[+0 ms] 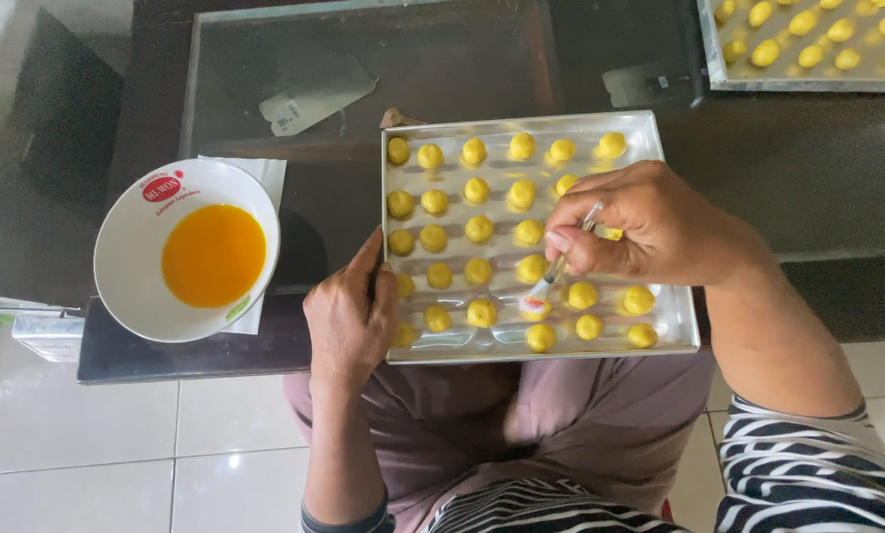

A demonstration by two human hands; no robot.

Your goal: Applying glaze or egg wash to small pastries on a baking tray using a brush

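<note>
**Brush on the dough balls: a light touch over soft pastry**

Brush (551, 281) first: we see it pinched in our right hand (650, 227), fingers closed round its thin clear handle, the bristle tip down on a small yellow dough ball (534, 308) in the lower rows of the metal tray (671, 331). It looks a light, slender tool, so a fingertip pinch high on the handle seems the sensible hold; a fist would likely be too heavy for what lies beneath.

And what lies beneath looks delicate. We judge the balls to be soft and raw, easy to dent or roll out of line, and once glazed probably slick. They sit in neat rows, each apart from its neighbours, so the bristles should meet only the top of one at a time.

Our left hand (348, 316) rests on the near-left corner of the tray, fingers curled over its rim, steadying it. The tray seems thin and stiff, and on the glass-topped table (363, 59) it could slide; the rim is the place to hold it.

Left of the tray stands a white bowl (126, 257) of orange-yellow liquid, resting on a paper napkin (269, 178), near the table's front edge. The liquid would slosh if the bowl were knocked. A second tray (714, 59) of yellow balls shows at the far right corner.
</note>
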